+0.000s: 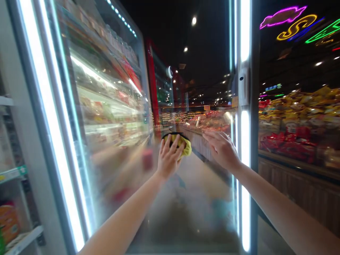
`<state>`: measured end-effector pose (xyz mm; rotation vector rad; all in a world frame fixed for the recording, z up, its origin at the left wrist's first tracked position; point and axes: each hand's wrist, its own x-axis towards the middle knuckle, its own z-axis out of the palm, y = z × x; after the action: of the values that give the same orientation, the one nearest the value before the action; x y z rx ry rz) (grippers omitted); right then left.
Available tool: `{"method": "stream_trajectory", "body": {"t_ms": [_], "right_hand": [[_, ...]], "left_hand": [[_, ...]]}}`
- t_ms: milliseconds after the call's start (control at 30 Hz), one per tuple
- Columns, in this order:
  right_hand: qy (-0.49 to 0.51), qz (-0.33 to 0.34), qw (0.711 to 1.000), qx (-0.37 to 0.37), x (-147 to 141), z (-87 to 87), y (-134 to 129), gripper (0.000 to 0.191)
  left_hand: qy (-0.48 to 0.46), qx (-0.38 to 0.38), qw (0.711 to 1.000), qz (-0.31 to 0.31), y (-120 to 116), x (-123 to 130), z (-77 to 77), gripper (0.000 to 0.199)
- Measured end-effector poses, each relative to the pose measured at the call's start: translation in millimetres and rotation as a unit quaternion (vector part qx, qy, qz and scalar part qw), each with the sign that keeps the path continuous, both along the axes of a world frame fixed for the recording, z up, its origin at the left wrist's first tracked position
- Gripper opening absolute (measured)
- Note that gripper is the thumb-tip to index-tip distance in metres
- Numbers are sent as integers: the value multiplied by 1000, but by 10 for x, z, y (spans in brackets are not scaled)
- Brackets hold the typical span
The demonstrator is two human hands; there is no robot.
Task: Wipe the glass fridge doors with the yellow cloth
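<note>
The left hand (169,157) presses a yellow cloth (187,146) on the glass (183,209), mid-frame. To its right, the right hand (222,150) has its fingers (212,135) held out, empty.

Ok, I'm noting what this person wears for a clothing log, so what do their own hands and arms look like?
Both the left hand and the right hand are ungloved, with no ring visible. The left forearm and right forearm show no sleeve, watch or bracelet as far as the picture's edge. Blur hides finer detail, such as the nails.
</note>
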<state>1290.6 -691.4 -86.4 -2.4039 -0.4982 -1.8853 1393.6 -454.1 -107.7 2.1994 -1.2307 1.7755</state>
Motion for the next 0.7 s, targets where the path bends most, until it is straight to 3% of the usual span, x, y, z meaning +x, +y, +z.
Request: {"method": "stream_trajectory", "body": {"t_ms": [100,200,267,367,433,500,600,700], "right_hand": [[9,-2,1000,-7,80,34,175,41],[12,-7,1000,-19,137,44,308,40],[13,-13,999,-30,148,12,349,39],[18,-22,999,-46,154,-56,396,38],[19,-25,998,-57,175,-75,468,37],[15,-26,997,-64,219,-57,579,36],[6,-26,997,-71,295,-4,758,35],[1,-37,995,-89,338,-12,853,34]], "left_hand": [[-13,97,995,-29,62,14,25,59],[2,-1,1000,-2,201,86,242,56],[15,-95,995,21,376,150,275,54],[23,-132,991,27,626,220,49,54],[14,-76,997,15,697,228,-131,56],[8,-4,1000,3,699,219,-177,58],[19,32,999,6,712,231,21,61],[34,-32,998,29,882,298,179,60]]}}
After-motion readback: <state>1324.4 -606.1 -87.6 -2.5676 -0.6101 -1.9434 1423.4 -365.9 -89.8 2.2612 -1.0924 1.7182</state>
